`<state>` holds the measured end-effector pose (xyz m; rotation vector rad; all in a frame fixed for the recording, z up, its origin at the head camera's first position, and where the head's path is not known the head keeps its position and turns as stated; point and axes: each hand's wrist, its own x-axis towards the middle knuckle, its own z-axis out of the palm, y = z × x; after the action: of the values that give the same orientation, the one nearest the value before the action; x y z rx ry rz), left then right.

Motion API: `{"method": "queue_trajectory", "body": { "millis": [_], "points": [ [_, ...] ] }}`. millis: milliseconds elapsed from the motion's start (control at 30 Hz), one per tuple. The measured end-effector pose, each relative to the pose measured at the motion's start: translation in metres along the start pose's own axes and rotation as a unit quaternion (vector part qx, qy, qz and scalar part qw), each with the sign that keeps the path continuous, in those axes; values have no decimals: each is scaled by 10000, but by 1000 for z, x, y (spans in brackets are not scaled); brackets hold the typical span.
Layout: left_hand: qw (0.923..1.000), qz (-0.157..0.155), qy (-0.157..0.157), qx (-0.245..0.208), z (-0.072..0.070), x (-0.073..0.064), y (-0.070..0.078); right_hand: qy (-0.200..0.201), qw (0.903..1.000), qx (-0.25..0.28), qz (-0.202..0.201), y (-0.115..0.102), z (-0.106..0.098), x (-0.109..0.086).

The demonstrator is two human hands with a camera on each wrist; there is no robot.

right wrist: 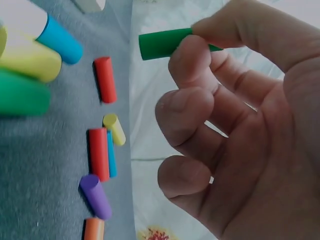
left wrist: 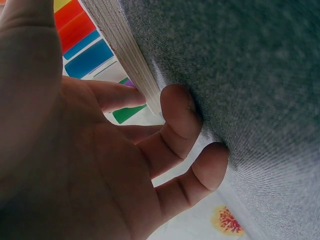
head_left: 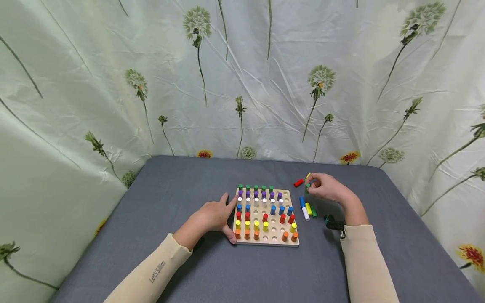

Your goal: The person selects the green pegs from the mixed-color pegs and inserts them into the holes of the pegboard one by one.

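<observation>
A wooden peg board (head_left: 278, 243) lies on the table, with upright pegs in rows of green, purple, white, blue, red, yellow and orange. Bare holes show at the right of the green row and within the front rows. My left hand (head_left: 214, 216) lies spread along the board's left side, thumb by the front corner. In the left wrist view, the index finger reaches the board's edge (left wrist: 122, 50) and the other fingertips touch the cloth. Right of the board, my right hand (head_left: 329, 188) pinches a green peg (right wrist: 165, 44) between thumb and fingertips, raised off the table.
Loose blue (head_left: 302, 202), white (head_left: 306, 214), yellow (head_left: 308, 209) and green pegs (head_left: 314, 211) lie right of the board. A red peg (head_left: 298, 183) lies farther back. Purple (right wrist: 96, 196) and orange pegs (right wrist: 94, 230) show in the right wrist view. A flowered curtain (head_left: 280, 105) hangs behind the table.
</observation>
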<state>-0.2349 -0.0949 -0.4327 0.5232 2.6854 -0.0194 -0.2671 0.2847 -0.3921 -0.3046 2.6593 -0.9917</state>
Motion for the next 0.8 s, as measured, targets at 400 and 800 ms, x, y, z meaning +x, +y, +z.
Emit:
{"method": "queue_trajectory", "body": {
  "millis": [400,800],
  "points": [
    [10000,9,61,-7,0,-3,-1,239,9994,-79,-239,-14,6,9],
    [10000,-19,-2,-25,0,-1,0,390,9978,54,-533,-25,19,27]
  ]
}}
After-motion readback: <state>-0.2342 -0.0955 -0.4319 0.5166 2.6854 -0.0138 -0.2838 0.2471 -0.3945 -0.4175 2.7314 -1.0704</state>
